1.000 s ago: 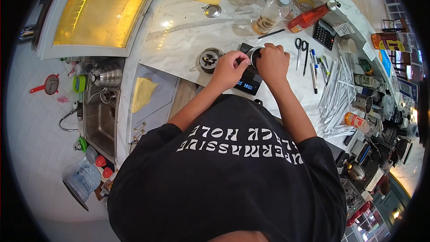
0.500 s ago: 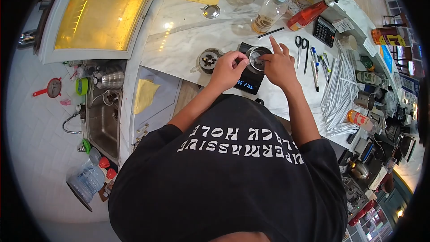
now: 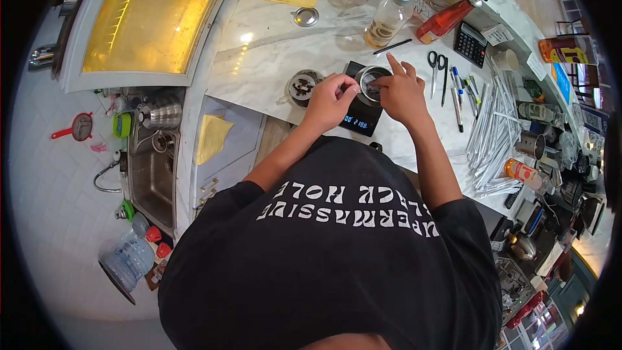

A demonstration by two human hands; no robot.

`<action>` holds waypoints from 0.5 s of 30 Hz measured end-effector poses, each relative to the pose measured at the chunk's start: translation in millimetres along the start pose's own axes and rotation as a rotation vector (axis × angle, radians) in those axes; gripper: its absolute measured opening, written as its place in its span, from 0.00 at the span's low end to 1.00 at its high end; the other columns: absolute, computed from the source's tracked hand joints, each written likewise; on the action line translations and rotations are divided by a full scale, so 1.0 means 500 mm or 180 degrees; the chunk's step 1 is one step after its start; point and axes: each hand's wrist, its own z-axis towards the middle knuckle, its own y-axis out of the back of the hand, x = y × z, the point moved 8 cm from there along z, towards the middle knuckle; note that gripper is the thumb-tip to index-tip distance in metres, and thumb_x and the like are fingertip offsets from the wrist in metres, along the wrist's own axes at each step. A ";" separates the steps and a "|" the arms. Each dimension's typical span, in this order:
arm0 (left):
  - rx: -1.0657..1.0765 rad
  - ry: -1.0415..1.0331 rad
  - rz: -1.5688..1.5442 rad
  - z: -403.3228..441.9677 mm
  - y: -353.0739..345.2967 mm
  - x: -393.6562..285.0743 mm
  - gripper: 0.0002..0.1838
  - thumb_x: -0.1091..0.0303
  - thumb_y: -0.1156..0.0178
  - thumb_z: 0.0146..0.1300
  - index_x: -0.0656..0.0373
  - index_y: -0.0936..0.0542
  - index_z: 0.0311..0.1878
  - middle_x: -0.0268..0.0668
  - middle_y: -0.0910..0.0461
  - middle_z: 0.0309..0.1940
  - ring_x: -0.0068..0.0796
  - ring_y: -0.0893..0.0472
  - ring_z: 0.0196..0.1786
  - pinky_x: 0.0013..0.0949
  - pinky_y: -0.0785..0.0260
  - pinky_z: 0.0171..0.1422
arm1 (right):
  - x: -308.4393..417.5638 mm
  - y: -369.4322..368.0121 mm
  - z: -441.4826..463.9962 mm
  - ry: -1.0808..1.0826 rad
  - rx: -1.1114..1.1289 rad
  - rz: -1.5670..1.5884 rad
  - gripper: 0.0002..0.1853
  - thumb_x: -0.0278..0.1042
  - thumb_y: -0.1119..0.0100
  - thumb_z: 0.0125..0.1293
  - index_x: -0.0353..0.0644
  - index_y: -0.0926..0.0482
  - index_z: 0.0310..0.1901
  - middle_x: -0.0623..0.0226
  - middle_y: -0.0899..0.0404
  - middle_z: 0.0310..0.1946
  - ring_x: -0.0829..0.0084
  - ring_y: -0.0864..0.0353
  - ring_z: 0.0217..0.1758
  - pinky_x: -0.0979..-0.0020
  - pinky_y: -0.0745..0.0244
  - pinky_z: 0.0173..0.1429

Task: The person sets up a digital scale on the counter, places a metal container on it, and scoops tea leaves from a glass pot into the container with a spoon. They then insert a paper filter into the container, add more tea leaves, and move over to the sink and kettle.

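Round silvery metal cup [image 3: 367, 75] on black rectangular digital scale [image 3: 357, 121], presumably so its weight registers. Left hand [image 3: 332, 102]: fingers bunched at rim, perhaps steadying; grip can't be told. Right hand [image 3: 407, 95]: fingers spread, one at cup's mouth.

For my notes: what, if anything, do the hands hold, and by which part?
Left hand and right hand are at the metal cup, by its rim; whether either grips it cannot be told.
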 end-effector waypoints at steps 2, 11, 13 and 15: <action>0.0001 0.0003 0.0035 -0.001 0.001 -0.003 0.09 0.65 0.31 0.71 0.63 0.15 0.46 0.37 0.17 0.36 0.26 0.23 0.31 0.32 0.28 0.39 | 0.000 0.000 -0.002 -0.0009 -0.0004 0.0015 0.21 0.28 0.44 0.63 0.61 0.05 0.48 0.60 0.34 0.82 0.45 0.38 0.83 0.36 0.39 0.78; 0.0016 0.0095 0.0011 -0.003 -0.001 -0.002 0.10 0.65 0.32 0.72 0.63 0.15 0.46 0.37 0.18 0.36 0.25 0.24 0.31 0.32 0.28 0.39 | 0.003 0.000 -0.003 -0.0066 0.0022 0.0051 0.18 0.30 0.42 0.63 0.59 0.04 0.47 0.60 0.34 0.82 0.46 0.40 0.84 0.32 0.41 0.78; 0.0059 0.0115 0.0040 -0.004 -0.002 0.000 0.10 0.64 0.33 0.74 0.62 0.14 0.48 0.32 0.17 0.34 0.20 0.25 0.32 0.29 0.29 0.40 | 0.003 -0.002 -0.002 -0.0008 -0.0069 0.0089 0.18 0.30 0.41 0.63 0.59 0.05 0.47 0.59 0.33 0.81 0.46 0.40 0.84 0.31 0.41 0.78; 0.0061 0.0085 0.0067 -0.005 -0.001 0.002 0.11 0.63 0.34 0.74 0.61 0.14 0.49 0.30 0.17 0.33 0.18 0.25 0.33 0.28 0.30 0.40 | 0.007 -0.002 -0.001 0.0006 -0.0103 0.0145 0.18 0.30 0.41 0.63 0.59 0.05 0.48 0.59 0.33 0.81 0.46 0.39 0.84 0.31 0.41 0.77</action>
